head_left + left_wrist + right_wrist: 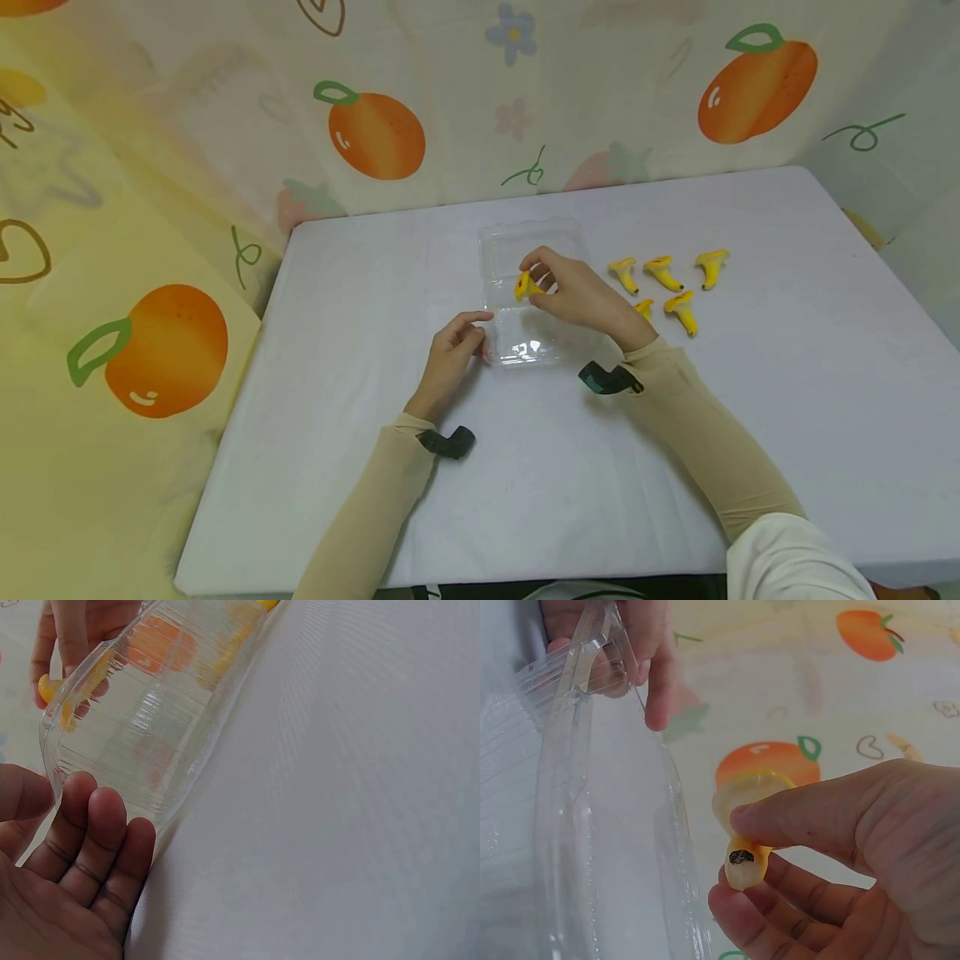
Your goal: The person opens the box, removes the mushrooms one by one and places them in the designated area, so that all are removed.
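A clear plastic container (516, 340) lies on the table in front of me. My left hand (450, 354) holds its near left corner; in the left wrist view the fingers (105, 821) press on the outside wall and the thumb is at the rim. Above the container, my right hand (581, 293) pinches a yellow trumpet-shaped mushroom (524, 287) between thumb and fingers. The right wrist view shows its pale stem with a dark end (741, 857), beside the container's rim (679, 825). Several similar yellow mushrooms (681, 312) lie right of the container, one partly hidden by my right wrist.
A white cloth covers the table (337, 417). Behind it hangs a curtain (450, 108) printed with oranges, and another printed sheet (150, 483) runs along the left side. Dark wrist mounts (447, 442) sit on both forearms.
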`<state>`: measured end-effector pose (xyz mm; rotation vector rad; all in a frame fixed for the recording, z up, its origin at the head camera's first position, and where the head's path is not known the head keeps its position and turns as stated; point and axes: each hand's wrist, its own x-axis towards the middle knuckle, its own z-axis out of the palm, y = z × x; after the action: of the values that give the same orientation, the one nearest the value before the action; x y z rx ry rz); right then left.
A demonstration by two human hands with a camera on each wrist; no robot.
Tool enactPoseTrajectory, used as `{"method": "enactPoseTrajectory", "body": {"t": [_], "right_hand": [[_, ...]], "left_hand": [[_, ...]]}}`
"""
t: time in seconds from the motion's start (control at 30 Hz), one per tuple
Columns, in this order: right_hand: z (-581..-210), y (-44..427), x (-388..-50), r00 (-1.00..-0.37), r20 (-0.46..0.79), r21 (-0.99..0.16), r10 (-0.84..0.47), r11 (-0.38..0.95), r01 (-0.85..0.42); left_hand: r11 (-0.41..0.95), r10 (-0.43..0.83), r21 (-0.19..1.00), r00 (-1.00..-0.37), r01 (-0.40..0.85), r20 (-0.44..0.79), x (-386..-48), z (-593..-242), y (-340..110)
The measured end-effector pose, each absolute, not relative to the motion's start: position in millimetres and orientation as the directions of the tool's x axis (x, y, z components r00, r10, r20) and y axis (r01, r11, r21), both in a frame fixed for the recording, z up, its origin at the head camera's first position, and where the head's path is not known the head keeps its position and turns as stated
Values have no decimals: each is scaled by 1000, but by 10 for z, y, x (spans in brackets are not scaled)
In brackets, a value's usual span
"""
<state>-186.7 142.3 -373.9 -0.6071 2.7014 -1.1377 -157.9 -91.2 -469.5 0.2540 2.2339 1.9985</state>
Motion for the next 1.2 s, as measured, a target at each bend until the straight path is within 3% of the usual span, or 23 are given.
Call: {"method": "enactPoseTrajectory", "body": {"t": [1.2], "right_hand": [[-3721,1420,-1853,-921,3,-710,-390,647,-277]], "left_hand": [[109,208,989,-976,95,71,-1572,-4705,-909]]}}
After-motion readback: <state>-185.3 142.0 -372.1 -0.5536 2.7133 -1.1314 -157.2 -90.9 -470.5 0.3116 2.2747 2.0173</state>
